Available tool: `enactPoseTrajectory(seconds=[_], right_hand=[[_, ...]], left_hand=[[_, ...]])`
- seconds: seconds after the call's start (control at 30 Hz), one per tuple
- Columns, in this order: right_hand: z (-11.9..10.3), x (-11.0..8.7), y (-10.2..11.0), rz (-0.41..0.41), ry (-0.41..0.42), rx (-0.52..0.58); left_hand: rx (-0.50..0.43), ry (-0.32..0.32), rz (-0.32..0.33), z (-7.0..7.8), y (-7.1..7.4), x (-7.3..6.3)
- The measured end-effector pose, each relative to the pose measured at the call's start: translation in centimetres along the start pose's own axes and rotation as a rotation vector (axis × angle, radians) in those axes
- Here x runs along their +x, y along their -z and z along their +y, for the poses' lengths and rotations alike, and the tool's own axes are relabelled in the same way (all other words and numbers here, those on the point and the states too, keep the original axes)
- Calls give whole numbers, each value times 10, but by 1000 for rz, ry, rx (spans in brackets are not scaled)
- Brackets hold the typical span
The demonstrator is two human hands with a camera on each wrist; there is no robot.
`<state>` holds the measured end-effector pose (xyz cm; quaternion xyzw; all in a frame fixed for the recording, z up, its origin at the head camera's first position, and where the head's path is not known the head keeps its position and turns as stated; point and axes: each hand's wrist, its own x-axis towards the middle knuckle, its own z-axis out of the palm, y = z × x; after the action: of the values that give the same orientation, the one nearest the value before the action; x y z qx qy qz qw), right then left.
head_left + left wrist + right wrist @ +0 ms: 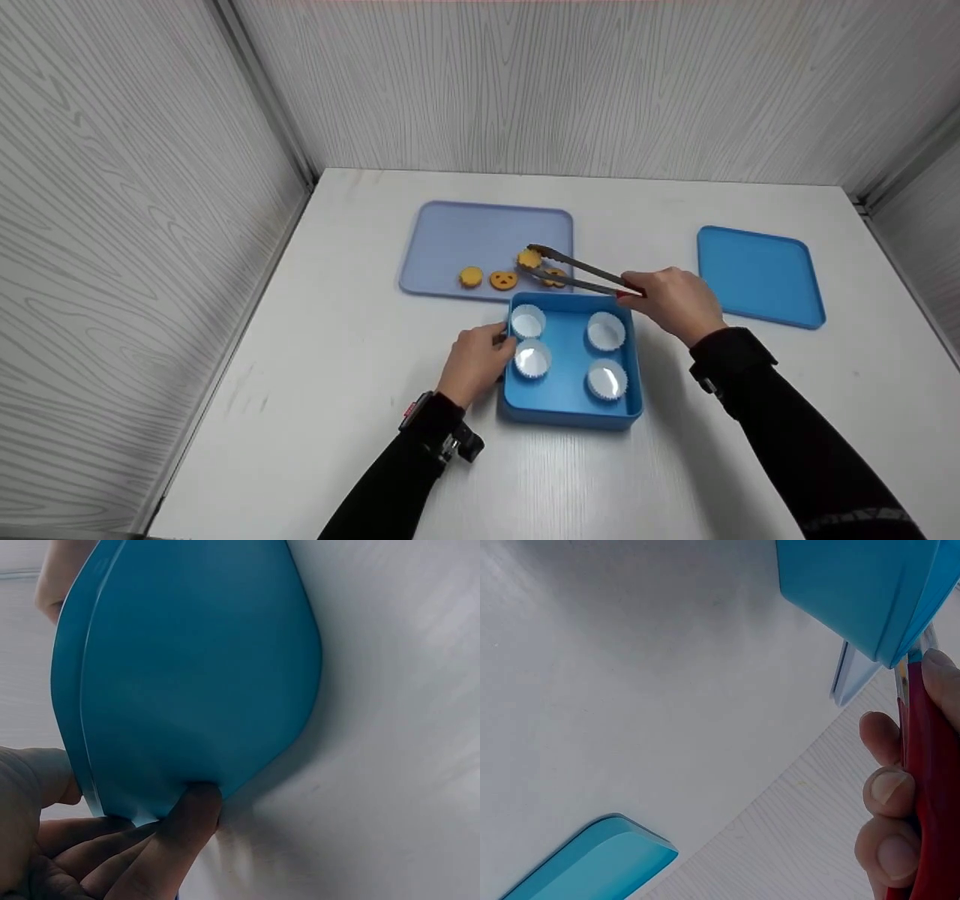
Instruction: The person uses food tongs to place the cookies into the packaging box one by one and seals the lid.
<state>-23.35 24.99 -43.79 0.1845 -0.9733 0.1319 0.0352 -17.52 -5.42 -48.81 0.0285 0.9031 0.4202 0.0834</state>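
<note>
My right hand (pixel 675 304) grips a pair of tongs (pixel 589 268) by its red handle (pixel 932 787). The tong tips stand on either side of a yellow scalloped cookie (pixel 529 259), over the front right of the lavender tray (pixel 480 232). A second yellow cookie (pixel 471 277) and a pumpkin-face cookie (pixel 503 280) lie along the tray's front edge. Another cookie (pixel 555 277) is partly hidden behind the tongs. My left hand (pixel 474 360) holds the left side of a blue box (pixel 562 418), thumb at its rim, fingers (pixel 191 817) against the outer wall.
Inside the box sit several white paper cups, among them a front left cup (pixel 532 359) and a back right cup (pixel 606 331). A flat blue lid or tray (pixel 761 274) lies at the right of the white table (pixel 300 360). Wood-patterned panels (pixel 525 90) wall the table in.
</note>
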Motion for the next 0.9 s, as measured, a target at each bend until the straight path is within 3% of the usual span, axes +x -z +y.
enactPoseTrajectory(seconds=[0.47,0.63,0.9], right_hand=[[6,-8,3,134,77,-66],[11,-17,6,196,107,-69],[16,-40,18,263,148,-95]], left_hand=[[-1,2,1,0,1,0],[-8,-25,15,0,0,-1],[-26,-2,2,1,-2,-1]])
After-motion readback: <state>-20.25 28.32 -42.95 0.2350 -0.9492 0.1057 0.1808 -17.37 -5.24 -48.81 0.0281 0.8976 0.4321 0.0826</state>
